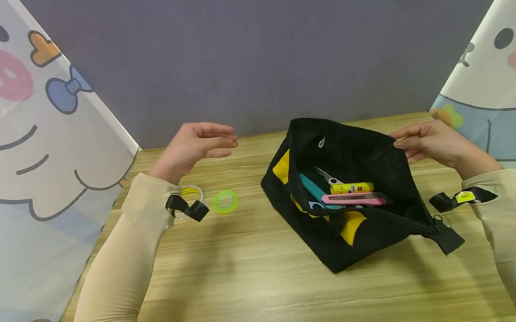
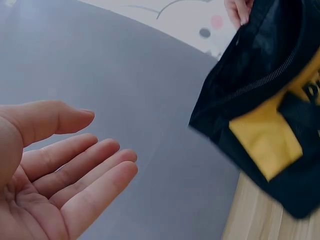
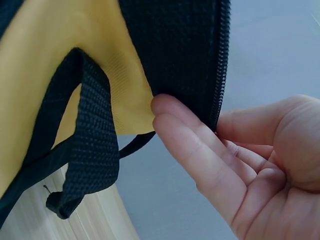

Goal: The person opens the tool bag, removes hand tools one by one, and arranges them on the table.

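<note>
Four or more items, including a yellow glue stick (image 1: 352, 188) and pink utility knife (image 1: 353, 199), lie inside the unzipped black-and-yellow bag (image 1: 304, 235) on the table; a tape roll (image 1: 201, 192) and green disc (image 1: 225, 201) lie outside, so the work seems partway along. The right hand (image 1: 434, 144) pinches the bag's zippered rim; the left (image 1: 198, 145), empty, has its fingers loosely extended, thumb apart.

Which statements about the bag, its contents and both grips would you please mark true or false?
1. The right grip pinches the edge of the black bag. True.
2. The black bag is zipped closed. False: it gapes open.
3. The pink cutter lies beside the yellow tube. True.
4. The left grip holds the yellow tube. False: it holds nothing.
5. The green disc is inside the black bag. False: it lies on the table.
</note>
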The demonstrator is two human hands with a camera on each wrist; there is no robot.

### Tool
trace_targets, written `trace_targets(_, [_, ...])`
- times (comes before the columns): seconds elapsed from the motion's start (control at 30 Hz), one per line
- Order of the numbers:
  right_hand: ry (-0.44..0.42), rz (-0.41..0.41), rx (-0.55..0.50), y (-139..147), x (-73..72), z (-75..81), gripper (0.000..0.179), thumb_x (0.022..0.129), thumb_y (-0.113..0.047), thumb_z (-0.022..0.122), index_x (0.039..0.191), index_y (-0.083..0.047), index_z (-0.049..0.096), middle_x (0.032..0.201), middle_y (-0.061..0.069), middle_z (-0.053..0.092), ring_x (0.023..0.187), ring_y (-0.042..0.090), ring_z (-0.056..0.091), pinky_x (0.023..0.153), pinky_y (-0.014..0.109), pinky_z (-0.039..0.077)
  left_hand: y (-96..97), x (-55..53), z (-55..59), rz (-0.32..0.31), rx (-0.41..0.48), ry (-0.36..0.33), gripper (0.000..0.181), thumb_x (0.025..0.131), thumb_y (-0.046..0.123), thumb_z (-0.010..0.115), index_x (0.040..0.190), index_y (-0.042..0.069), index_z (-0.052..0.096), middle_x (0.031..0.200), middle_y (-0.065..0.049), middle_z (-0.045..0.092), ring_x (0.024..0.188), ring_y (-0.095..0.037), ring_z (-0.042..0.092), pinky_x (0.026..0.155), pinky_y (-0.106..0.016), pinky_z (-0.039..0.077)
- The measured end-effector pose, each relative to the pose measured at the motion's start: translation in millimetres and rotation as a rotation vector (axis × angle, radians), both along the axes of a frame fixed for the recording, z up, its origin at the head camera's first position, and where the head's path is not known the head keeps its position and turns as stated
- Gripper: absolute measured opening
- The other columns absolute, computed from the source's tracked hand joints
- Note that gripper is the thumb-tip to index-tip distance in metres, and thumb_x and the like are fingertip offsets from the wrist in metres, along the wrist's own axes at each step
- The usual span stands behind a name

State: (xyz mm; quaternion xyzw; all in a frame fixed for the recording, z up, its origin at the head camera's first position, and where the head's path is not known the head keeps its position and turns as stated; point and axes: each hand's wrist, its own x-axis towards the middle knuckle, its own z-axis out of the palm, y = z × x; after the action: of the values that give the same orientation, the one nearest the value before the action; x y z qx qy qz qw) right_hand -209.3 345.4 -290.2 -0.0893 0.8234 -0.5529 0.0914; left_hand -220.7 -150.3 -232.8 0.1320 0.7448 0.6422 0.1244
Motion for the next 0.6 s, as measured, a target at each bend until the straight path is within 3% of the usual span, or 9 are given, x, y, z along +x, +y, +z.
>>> trace_targets(0.27, [0.01, 0.01, 0.001, -0.3, -0.5, -1.9, 0.047, 0.1, 0.003, 0.054, 0.097, -0.04, 0.074, 0.093, -0.012, 0.067, 0.063, 0.009, 0.058, 0.058, 0.024, 0.058, 56.8, -23.6, 11.7, -0.1, 0.066, -0.011, 0.034, 0.097, -0.001, 0.062, 0.13, -0.006, 0.061, 0.125, -0.022, 0.064, 0.113, -0.031, 0.065, 0.093, -0.041, 0.055])
trace_targets(0.47, [0.01, 0.013, 0.001, 0.0, -1.5, -2.1, 0.047, 0.1, 0.003, 0.054, 0.097, -0.04, 0.074, 0.094, -0.013, 0.068, 0.063, 0.009, 0.059, 0.058, 0.024, 0.058, 93.7, -33.6, 16.3, -0.153, 0.21, -0.023, 0.031, 0.097, -0.001, 0.061, 0.128, -0.008, 0.062, 0.126, -0.023, 0.064, 0.109, -0.03, 0.066, 0.096, -0.044, 0.052])
trace_targets(0.6, [0.015, 0.017, 0.003, -0.2, -0.9, -1.1, 0.047, 0.1, 0.003, 0.054, 0.097, -0.04, 0.073, 0.095, -0.014, 0.068, 0.064, 0.009, 0.059, 0.058, 0.024, 0.058, 118.6, -39.2, 17.8, -0.242, 0.228, -0.067, 0.03, 0.099, 0.0, 0.059, 0.128, -0.009, 0.061, 0.126, -0.024, 0.064, 0.111, -0.033, 0.065, 0.094, -0.041, 0.054])
